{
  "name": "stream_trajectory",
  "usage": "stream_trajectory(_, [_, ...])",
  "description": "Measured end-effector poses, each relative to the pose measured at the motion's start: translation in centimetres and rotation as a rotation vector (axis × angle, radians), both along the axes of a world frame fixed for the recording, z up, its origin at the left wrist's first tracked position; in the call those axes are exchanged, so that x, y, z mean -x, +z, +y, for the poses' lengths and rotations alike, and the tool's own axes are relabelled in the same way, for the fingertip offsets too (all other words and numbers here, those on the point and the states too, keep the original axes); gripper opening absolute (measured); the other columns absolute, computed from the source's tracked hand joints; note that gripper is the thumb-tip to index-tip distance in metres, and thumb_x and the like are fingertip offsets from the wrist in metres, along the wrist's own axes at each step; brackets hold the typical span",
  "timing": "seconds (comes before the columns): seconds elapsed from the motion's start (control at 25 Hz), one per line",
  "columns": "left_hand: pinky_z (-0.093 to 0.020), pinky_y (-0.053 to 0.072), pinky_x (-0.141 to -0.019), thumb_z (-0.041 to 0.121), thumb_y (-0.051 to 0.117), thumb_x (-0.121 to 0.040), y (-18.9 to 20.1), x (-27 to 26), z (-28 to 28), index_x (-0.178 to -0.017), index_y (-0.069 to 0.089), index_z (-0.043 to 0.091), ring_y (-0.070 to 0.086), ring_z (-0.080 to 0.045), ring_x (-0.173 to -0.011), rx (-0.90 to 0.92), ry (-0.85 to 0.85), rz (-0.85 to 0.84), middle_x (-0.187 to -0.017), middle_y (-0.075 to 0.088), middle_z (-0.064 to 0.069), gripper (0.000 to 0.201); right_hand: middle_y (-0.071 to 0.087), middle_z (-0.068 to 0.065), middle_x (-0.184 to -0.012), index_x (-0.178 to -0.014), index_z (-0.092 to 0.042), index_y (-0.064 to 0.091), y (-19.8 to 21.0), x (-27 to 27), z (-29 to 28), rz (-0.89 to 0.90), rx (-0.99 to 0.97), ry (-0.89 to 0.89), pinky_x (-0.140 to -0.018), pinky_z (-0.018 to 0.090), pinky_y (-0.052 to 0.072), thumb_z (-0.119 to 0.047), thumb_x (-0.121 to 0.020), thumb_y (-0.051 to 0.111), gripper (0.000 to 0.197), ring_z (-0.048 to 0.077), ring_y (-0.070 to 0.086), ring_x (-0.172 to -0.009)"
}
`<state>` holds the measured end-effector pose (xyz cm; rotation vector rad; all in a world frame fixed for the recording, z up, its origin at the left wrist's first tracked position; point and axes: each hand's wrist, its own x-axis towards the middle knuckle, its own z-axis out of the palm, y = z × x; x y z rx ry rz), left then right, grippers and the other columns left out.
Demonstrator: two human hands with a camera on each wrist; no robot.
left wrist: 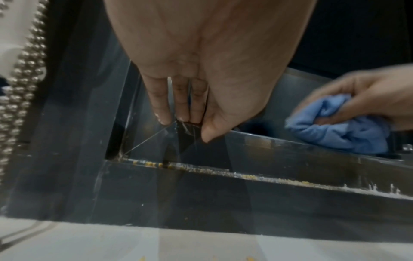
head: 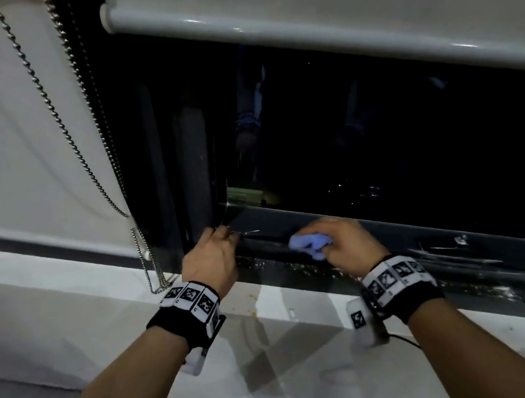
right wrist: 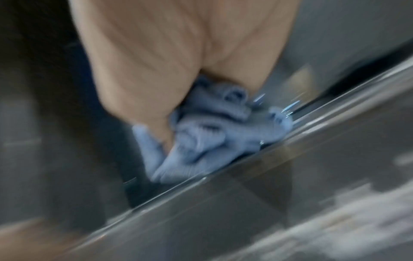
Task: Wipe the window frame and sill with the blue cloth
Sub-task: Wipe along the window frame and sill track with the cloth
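Blue cloth (head: 310,244) bunched in our right hand (head: 348,241), pressed on dark window frame (head: 399,235) rail; our left hand (head: 210,259) grip released, straight fingers (left wrist: 159,104) touching frame corner.

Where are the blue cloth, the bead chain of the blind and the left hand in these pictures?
blue cloth (left wrist: 344,130): left wrist view, on its bunched folds below the fingers.
bead chain (head: 48,106): head view, on its left strand, against the pale blind.
left hand (head: 210,259): head view, on the back of the hand.
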<state>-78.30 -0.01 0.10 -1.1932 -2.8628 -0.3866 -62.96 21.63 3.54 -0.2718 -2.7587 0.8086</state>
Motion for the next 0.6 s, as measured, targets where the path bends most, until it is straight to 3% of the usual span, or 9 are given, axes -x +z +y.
stream_trajectory(0.04, [-0.035, 0.052, -0.071, 0.012, 0.049, -0.086, 0.1, 0.0, -0.1, -0.132, 0.053, 0.030, 0.041, -0.016, -0.119, 0.016, -0.005, -0.006, -0.128, 0.051, 0.010, 0.049, 0.065, -0.009, -0.104, -0.106, -0.026, 0.074, 0.0, -0.8, 1.5, 0.038, -0.014, -0.186, -0.088, 0.013, 0.042, 0.004, -0.075, 0.065, 0.043, 0.004, 0.059, -0.096])
stream_trajectory(0.12, [-0.037, 0.054, -0.076, 0.014, 0.049, -0.088, 0.0, -0.1, -0.3, -0.138, 0.047, 0.030, 0.039, -0.017, -0.123, 0.042, -0.016, -0.013, -0.133, 0.047, 0.010, 0.053, 0.064, 0.007, -0.108, -0.112, -0.020, 0.070, -1.1, -2.0, 4.1, -0.028, -0.200, -0.556, -0.087, 0.032, 0.047, 0.001, -0.081, 0.062, 0.038, 0.028, 0.061, -0.099])
stream_trajectory(0.16, [-0.038, 0.055, -0.078, 0.016, 0.048, -0.088, 0.0, -0.2, -0.3, -0.141, 0.044, 0.030, 0.038, -0.017, -0.124, 0.057, -0.017, -0.016, -0.135, 0.045, 0.010, 0.054, 0.064, 0.013, -0.111, -0.116, -0.017, 0.068, -2.0, -2.0, 4.2, -0.111, -0.329, -0.605, -0.086, 0.038, 0.046, -0.001, -0.082, 0.058, 0.038, 0.037, 0.059, -0.100])
stream_trajectory(0.24, [-0.039, 0.055, -0.081, 0.018, 0.050, -0.088, 0.0, -0.2, -0.2, -0.142, 0.043, 0.030, 0.037, -0.018, -0.124, 0.071, -0.014, -0.013, -0.135, 0.043, 0.008, 0.055, 0.065, 0.010, -0.116, -0.119, -0.021, 0.066, -3.0, -0.7, 1.7, -0.126, -0.405, -0.460, -0.090, 0.038, 0.044, -0.006, -0.084, 0.055, 0.040, 0.035, 0.059, -0.103])
stream_trajectory(0.36, [-0.039, 0.054, -0.080, 0.021, 0.053, -0.087, -0.1, 0.0, -0.1, -0.141, 0.046, 0.031, 0.039, -0.019, -0.122, 0.072, -0.030, -0.002, -0.133, 0.044, 0.008, 0.055, 0.071, -0.001, -0.106, -0.106, -0.023, 0.074, -1.5, -0.7, -2.7, -0.056, -0.109, -0.060, -0.090, 0.023, 0.045, -0.008, -0.085, 0.055, 0.032, 0.017, 0.062, -0.097])
stream_trajectory(0.44, [-0.041, 0.055, -0.080, 0.022, 0.054, -0.086, -0.1, 0.2, -0.2, -0.141, 0.047, 0.031, 0.041, -0.019, -0.121, 0.076, -0.029, 0.000, -0.132, 0.045, 0.007, 0.056, 0.074, -0.003, -0.093, -0.094, -0.022, 0.074, -0.4, -2.5, -2.4, -0.087, 0.140, -0.049, -0.084, 0.028, 0.053, -0.007, -0.082, 0.055, 0.027, 0.011, 0.068, -0.089])
stream_trajectory(0.52, [-0.042, 0.055, -0.082, 0.023, 0.053, -0.086, -0.1, 0.2, 0.2, -0.140, 0.048, 0.028, 0.042, -0.020, -0.121, 0.084, -0.027, 0.000, -0.131, 0.046, 0.005, 0.054, 0.075, -0.003, -0.095, -0.104, -0.028, 0.071, -0.1, -5.4, 0.9, 0.030, 0.217, -0.354, -0.082, 0.035, 0.056, -0.007, -0.080, 0.058, 0.035, 0.014, 0.070, -0.091])
stream_trajectory(0.6, [-0.042, 0.054, -0.083, 0.025, 0.053, -0.087, 0.2, -0.2, 0.8, -0.136, 0.050, 0.027, 0.043, -0.022, -0.121, 0.089, -0.015, 0.006, -0.131, 0.047, 0.004, 0.050, 0.072, 0.011, -0.100, -0.111, -0.024, 0.066, 0.0, -8.3, 4.9, 0.094, 0.030, -0.719, -0.076, 0.037, 0.054, -0.007, -0.082, 0.060, 0.034, 0.030, 0.068, -0.092])
